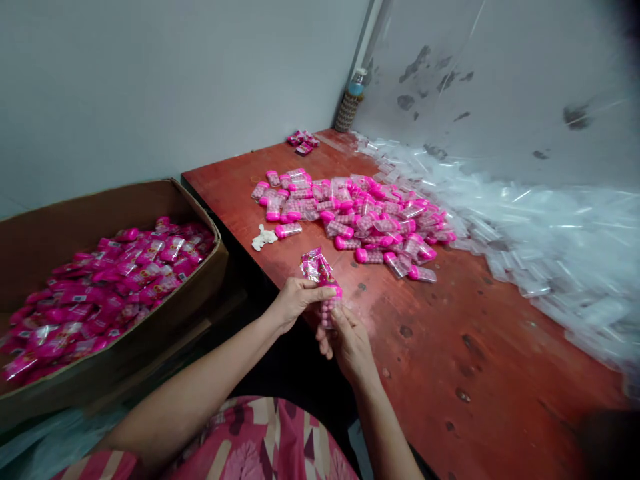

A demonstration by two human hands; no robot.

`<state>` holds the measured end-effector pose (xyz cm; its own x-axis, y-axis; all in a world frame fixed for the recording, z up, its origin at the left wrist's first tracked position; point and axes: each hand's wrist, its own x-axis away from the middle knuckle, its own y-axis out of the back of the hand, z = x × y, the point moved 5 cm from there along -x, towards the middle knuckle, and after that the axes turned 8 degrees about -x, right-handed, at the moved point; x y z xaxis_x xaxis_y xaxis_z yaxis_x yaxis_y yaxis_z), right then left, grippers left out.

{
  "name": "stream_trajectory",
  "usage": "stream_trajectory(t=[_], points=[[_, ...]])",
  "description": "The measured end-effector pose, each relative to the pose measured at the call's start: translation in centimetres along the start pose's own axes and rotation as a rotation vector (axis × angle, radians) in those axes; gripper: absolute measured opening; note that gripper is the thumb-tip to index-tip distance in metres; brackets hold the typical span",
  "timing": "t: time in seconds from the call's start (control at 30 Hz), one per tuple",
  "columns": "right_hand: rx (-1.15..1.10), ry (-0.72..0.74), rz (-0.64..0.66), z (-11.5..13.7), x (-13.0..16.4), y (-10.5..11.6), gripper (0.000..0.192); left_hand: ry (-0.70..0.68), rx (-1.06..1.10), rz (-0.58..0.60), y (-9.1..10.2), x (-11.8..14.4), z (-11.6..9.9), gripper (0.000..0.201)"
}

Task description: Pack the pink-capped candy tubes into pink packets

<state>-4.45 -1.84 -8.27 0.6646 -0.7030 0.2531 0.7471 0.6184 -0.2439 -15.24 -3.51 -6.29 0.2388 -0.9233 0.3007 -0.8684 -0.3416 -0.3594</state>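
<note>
Between my hands, at the table's near edge, is a small clear candy container [327,313] with a pink cap and pink balls inside. My left hand [296,301] is closed on its cap end, thumb on top. Lower down, my right hand [353,341] grips the clear body between thumb and fingers. Shiny pink printed wrappers [316,263] lie just beyond my left fingers; whether they touch the container I cannot tell. Farther back is a heap of similar pink-capped containers [370,220], many showing pink balls.
A cardboard box [213,243] at the left holds many pink packets [120,280]. Clear empty containers [560,233] pile along the right side of the red table [445,407]. A white lump [263,237], a few packets [303,141] and a bottle [350,103] are also there.
</note>
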Motion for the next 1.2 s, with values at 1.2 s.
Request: stream_trajectory(t=[1.2], points=[[-0.197,0.122,0.012,1.3,-0.2,-1.0,0.02,0.04,0.219,0.093,0.5,2.0,1.4,0.024]])
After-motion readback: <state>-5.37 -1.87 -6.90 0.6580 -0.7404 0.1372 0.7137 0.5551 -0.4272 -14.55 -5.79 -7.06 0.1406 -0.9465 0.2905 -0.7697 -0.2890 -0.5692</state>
